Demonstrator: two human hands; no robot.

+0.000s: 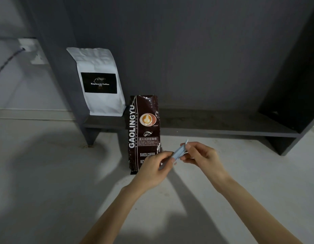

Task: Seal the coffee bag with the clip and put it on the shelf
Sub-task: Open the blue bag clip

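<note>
While both hands pinch the clip (179, 152), the coffee bag (143, 131) stands behind.

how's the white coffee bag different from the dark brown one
The white coffee bag stands on the shelf; the dark brown coffee bag stands on the floor in front of it. The white one is wider, plain with a single black label; the brown one is narrower, glossy and covered in print. Both are upright, and neither has the clip on it.
</note>
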